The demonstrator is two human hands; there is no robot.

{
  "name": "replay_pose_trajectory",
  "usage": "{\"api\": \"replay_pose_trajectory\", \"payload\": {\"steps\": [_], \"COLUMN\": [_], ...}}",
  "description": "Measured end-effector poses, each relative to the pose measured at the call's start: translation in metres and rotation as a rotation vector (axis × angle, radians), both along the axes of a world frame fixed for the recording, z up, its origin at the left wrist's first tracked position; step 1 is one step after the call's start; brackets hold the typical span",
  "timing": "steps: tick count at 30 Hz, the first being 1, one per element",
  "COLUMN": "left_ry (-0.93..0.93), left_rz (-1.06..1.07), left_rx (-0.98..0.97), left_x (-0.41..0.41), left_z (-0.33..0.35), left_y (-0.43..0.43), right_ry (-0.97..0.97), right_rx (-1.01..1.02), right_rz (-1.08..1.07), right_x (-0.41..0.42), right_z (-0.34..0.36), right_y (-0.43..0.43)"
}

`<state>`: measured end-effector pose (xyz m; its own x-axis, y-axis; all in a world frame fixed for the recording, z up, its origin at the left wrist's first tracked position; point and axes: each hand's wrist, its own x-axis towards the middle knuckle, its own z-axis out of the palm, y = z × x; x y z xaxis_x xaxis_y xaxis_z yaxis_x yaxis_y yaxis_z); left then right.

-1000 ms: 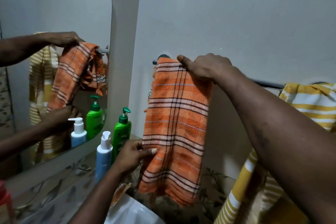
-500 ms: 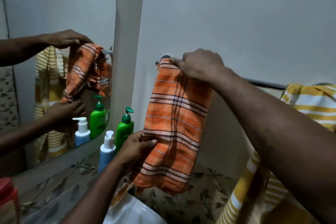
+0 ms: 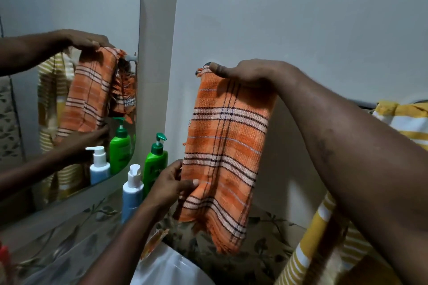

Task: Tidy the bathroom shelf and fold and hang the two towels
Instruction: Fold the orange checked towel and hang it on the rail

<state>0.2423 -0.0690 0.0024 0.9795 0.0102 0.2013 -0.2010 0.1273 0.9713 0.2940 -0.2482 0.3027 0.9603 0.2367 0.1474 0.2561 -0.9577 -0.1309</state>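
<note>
Two hands [image 3: 250,74] on orange towel [image 3: 227,150], against white wall [image 3: 289,18].

I count two towels: one orange plaid towel [image 3: 227,152] and one yellow striped towel [image 3: 407,122], both on one towel rail [image 3: 363,104]. Two pump bottles beside the mirror [image 3: 58,7]: one green bottle [image 3: 155,162], one blue bottle [image 3: 132,192]. I see two hands: left hand [image 3: 169,185], right hand [image 3: 250,73]. One white sink [image 3: 166,268] at bottom. The mirror repeats both bottles; I'm not counting reflections.
</note>
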Motion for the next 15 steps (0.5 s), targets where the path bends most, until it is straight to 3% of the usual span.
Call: {"api": "replay_pose_trajectory", "payload": {"steps": [7,10,13,15], "left_ry": [-0.085,-0.135,-0.043,0.040], "left_rz": [-0.101,-0.157,-0.088,-0.026], "left_rx": [0.018,0.185,0.408,0.418], "left_x": [0.009,0.011,0.014,0.013], "left_z": [0.062,0.081,0.061,0.038], "left_y": [-0.007,-0.012,-0.010,-0.005], "right_ry": [-0.208,-0.214,-0.220,-0.245], "right_rx": [-0.165,-0.183,-0.240,-0.294], "right_rz": [0.068,0.098,0.111,0.156], "right_x": [0.010,0.008,0.007,0.006], "right_z": [-0.004,-0.003,-0.001,0.000], "right_y": [0.003,0.000,-0.002,-0.001]}}
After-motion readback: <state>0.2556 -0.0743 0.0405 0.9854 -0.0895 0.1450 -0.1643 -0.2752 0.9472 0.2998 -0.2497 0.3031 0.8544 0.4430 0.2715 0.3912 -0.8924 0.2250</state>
